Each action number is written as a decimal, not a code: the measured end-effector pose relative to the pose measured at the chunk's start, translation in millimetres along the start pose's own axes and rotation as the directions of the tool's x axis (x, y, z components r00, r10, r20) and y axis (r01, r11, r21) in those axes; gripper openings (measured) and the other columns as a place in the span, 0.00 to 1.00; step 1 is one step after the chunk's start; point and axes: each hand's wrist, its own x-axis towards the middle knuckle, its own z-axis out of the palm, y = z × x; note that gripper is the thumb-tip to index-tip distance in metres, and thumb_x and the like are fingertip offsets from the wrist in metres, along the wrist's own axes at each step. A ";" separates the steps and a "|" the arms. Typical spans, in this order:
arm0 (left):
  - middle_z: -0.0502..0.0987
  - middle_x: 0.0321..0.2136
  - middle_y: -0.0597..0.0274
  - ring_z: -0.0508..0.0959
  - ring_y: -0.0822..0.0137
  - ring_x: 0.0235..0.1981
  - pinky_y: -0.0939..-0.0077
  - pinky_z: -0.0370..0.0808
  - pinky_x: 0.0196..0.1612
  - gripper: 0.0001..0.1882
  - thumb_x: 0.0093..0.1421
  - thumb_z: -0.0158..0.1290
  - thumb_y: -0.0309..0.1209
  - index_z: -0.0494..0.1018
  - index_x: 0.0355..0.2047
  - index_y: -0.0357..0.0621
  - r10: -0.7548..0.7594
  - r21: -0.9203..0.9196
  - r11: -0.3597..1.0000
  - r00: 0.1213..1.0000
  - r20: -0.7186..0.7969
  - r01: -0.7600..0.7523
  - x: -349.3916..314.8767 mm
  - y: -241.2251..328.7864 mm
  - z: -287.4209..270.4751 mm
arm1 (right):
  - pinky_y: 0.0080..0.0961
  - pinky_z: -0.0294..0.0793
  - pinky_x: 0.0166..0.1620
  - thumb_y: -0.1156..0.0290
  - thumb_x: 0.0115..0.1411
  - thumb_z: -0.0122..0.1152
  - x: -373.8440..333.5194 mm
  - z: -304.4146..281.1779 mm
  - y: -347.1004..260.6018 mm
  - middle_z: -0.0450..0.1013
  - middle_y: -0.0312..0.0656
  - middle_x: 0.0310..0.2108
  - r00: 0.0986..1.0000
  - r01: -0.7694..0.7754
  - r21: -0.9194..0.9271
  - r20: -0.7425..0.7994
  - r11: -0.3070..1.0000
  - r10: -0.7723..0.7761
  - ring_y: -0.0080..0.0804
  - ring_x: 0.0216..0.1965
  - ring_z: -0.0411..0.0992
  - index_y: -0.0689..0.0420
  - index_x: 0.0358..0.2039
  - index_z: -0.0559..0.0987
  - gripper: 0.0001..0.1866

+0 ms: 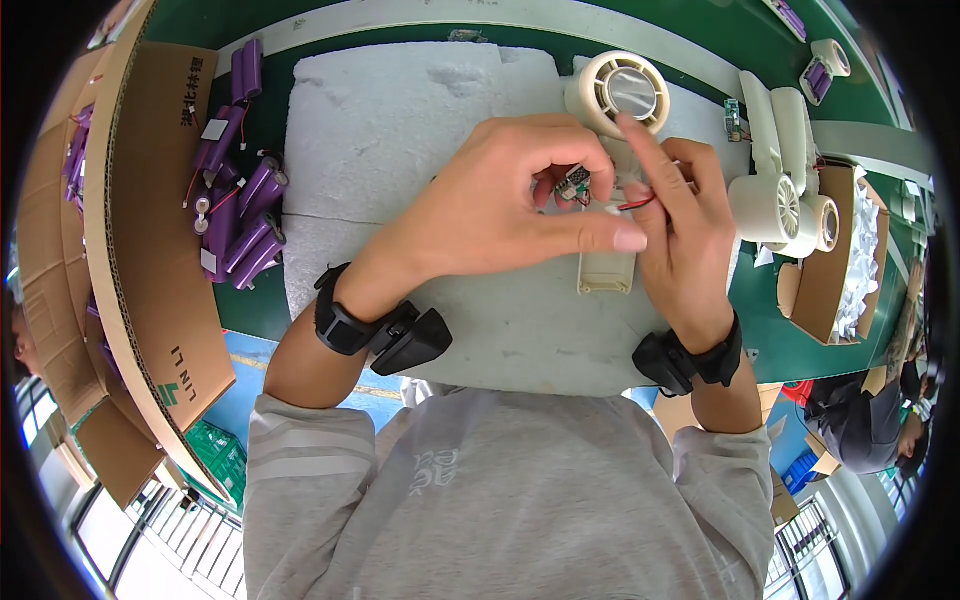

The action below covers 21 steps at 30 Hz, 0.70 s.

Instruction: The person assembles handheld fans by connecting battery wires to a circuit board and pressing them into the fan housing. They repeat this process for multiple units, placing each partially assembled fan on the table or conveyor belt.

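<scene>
A cream handheld fan housing lies on the white foam pad, its round slotted head at the far side. Its hollow handle runs toward me beneath both hands, which cover its middle. My left hand is curled over the handle with a small circuit board between its fingers. Thin wires come off the board. At the right, my right hand pinches a red wire between thumb and fingers, its index finger stretched toward the fan head. The left thumb tip lies close to the right hand.
Purple battery packs with wires lie heaped left of the foam pad, beside a tall cardboard box. More cream fan parts and a small green board lie at the right, near an open carton of white pieces.
</scene>
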 end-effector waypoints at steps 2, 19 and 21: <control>0.73 0.30 0.66 0.69 0.76 0.28 0.81 0.66 0.29 0.08 0.58 0.61 0.28 0.74 0.31 0.38 0.033 0.014 0.999 0.999 -0.034 -0.032 1.2 -2.0 0.7 | 0.23 0.69 0.34 0.82 0.56 0.57 -0.5 -0.1 0.5 0.67 0.42 0.38 1.000 0.002 -0.031 0.009 1.000 -0.002 0.29 0.31 0.67 0.55 0.52 0.78 0.22; 0.76 0.29 0.63 0.74 0.75 0.31 0.81 0.71 0.31 0.06 0.58 0.61 0.25 0.78 0.34 0.34 -0.095 -0.252 0.965 0.994 -0.060 0.077 1.6 -5.3 -5.2 | 0.20 0.67 0.26 0.77 0.50 0.70 0.1 -7.8 10.0 0.68 0.37 0.35 0.993 0.102 0.056 -0.063 0.993 -0.098 0.23 0.25 0.66 0.55 0.35 0.85 0.10; 0.77 0.28 0.64 0.75 0.77 0.30 0.82 0.71 0.32 0.08 0.57 0.62 0.28 0.79 0.33 0.35 -0.120 -0.323 0.942 0.991 -0.064 0.093 2.3 -6.0 -5.9 | 0.21 0.68 0.30 0.78 0.54 0.67 -0.8 -10.2 7.9 0.68 0.38 0.36 0.997 0.070 0.160 0.020 0.985 -0.074 0.24 0.29 0.68 0.60 0.34 0.84 0.06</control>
